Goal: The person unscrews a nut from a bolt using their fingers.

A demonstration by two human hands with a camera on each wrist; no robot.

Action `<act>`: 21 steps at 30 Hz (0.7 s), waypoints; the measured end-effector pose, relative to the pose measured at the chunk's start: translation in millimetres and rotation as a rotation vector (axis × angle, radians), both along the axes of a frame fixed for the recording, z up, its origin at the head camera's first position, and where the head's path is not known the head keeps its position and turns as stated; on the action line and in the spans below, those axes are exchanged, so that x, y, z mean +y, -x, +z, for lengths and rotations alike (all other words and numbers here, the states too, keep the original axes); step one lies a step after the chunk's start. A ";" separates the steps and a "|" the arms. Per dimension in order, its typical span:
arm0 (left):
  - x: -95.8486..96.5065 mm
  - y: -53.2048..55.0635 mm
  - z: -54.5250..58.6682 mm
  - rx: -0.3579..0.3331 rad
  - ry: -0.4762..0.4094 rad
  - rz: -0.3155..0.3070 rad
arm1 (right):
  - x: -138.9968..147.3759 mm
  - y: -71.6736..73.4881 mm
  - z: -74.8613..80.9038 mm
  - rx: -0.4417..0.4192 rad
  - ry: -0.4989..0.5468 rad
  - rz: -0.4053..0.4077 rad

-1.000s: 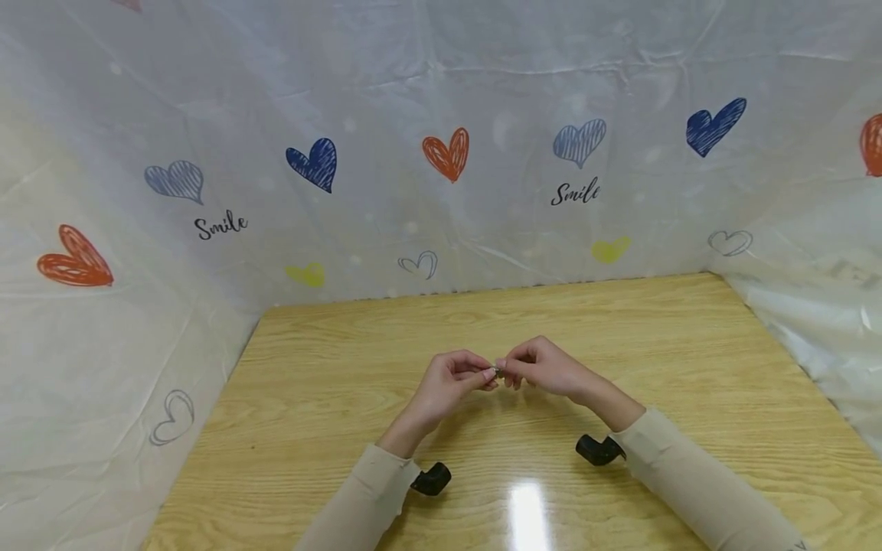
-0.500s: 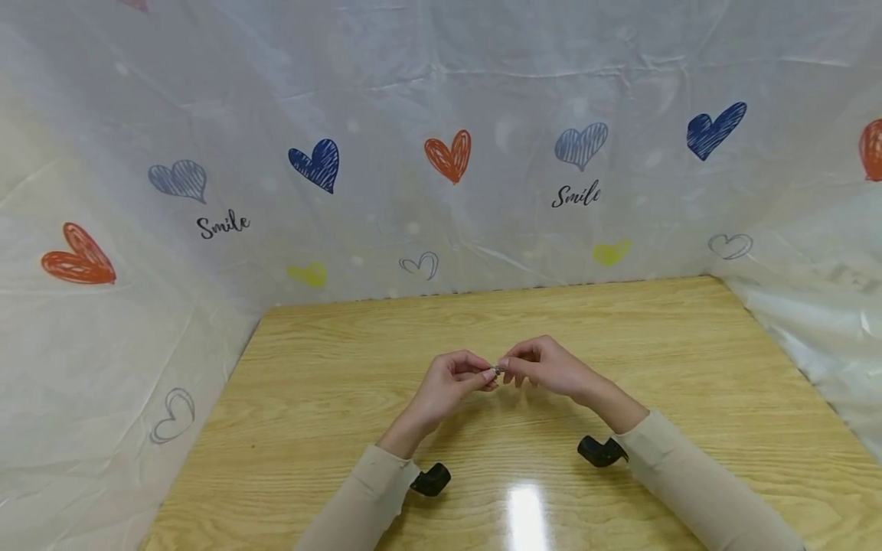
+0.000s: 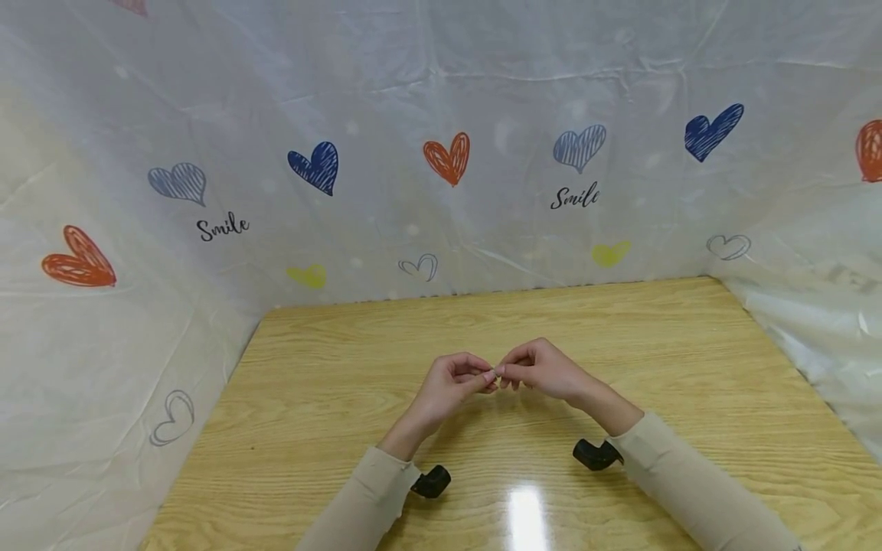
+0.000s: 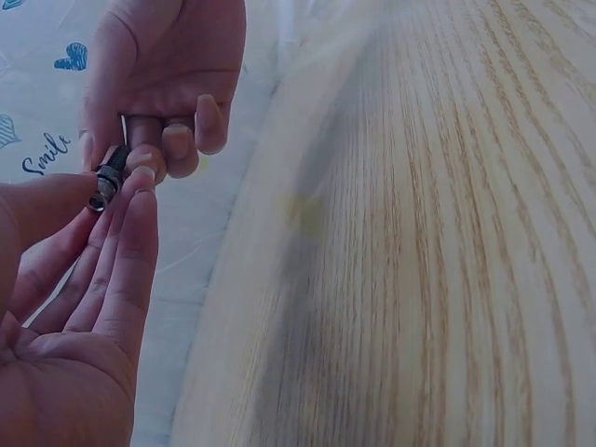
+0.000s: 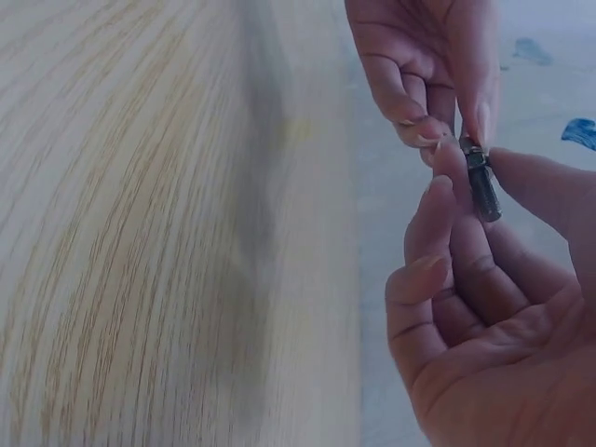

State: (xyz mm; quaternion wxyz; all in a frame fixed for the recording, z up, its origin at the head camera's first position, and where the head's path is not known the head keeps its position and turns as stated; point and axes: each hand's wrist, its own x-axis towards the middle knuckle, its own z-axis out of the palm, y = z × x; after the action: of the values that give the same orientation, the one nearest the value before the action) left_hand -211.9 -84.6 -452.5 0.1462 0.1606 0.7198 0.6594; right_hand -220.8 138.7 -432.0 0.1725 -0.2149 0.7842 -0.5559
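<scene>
Between both hands, above the wooden table (image 3: 331,367), is a small dark metal bolt (image 5: 485,194) with a threaded shank. A nut-like collar (image 4: 109,173) sits round it, and its silvery end (image 4: 98,200) looks hollow. My left hand (image 3: 446,385) pinches this silvery end between thumb and fingertips. From the other side my right hand (image 3: 544,369) pinches the bolt around the collar and shank, thumb against fingers. In the head view the fingertips nearly meet and hide most of the bolt. Both wrist views show the remaining fingers loosely bent.
A pale plastic sheet (image 3: 372,229) printed with hearts and "Smile" hangs behind the table and along its sides. Black curved mounts (image 3: 432,481) stick out from under both beige sleeves (image 3: 696,482). A light reflection lies on the near tabletop.
Both hands stay in nearly the same place. The right fingers shift slightly on the bolt, closing in nearer the left fingertips, so less of it shows in the head view.
</scene>
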 end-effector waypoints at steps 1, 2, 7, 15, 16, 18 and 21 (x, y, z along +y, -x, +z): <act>-0.1 0.0 -0.4 0.000 0.001 -0.002 | -0.3 -0.3 0.2 0.000 0.004 0.000; -0.1 0.1 -0.8 0.002 -0.001 -0.004 | -0.7 -0.7 0.8 -0.002 0.008 0.000; -0.6 -0.2 -1.2 0.020 -0.011 -0.005 | -1.4 -1.1 0.1 -0.007 0.038 0.008; -3.0 1.0 -1.2 0.029 -0.013 0.011 | 3.3 2.7 -2.9 -0.006 0.021 0.001; -3.1 1.4 -1.6 0.029 -0.014 0.010 | 3.6 2.7 -2.3 -0.005 0.007 -0.002; -3.1 2.1 -2.4 0.033 -0.013 0.009 | 3.2 2.9 -1.9 -0.006 -0.019 -0.001; -2.6 1.7 -2.1 0.040 -0.001 0.013 | 1.3 3.0 -3.1 -0.007 -0.044 0.006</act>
State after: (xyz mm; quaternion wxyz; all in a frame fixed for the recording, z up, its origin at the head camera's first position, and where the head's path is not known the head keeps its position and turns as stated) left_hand -213.7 -87.3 -454.6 0.1274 0.1690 0.7234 0.6572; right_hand -223.8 140.0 -435.1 0.1813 -0.2116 0.7950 -0.5389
